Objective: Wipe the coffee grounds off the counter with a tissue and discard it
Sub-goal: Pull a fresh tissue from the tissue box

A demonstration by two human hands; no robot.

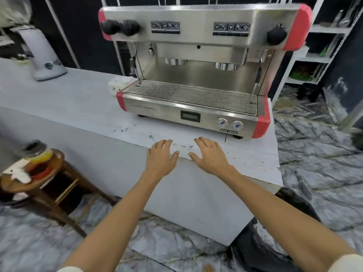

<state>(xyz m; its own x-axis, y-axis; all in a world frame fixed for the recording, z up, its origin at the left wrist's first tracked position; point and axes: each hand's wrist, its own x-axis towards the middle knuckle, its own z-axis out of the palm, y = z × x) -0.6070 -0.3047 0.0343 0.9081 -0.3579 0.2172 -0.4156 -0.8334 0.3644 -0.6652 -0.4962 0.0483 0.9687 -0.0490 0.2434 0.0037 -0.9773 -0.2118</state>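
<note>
Dark coffee grounds [183,146] lie scattered on the white counter [82,99] in front of the espresso machine, with more specks further left [120,129] and near the right corner. My left hand [162,156] and my right hand [210,154] rest flat at the counter's front edge, fingers spread, on either side of the grounds. Neither hand holds anything. A white tissue box [118,84] stands behind the machine's left front corner, partly hidden by it.
A steel and red espresso machine [196,75] fills the counter's right half. A white grinder [45,57] stands at the back left. A wooden stool [49,185] with a jar and cloth is lower left. A black bin bag [290,205] sits under the counter's right corner.
</note>
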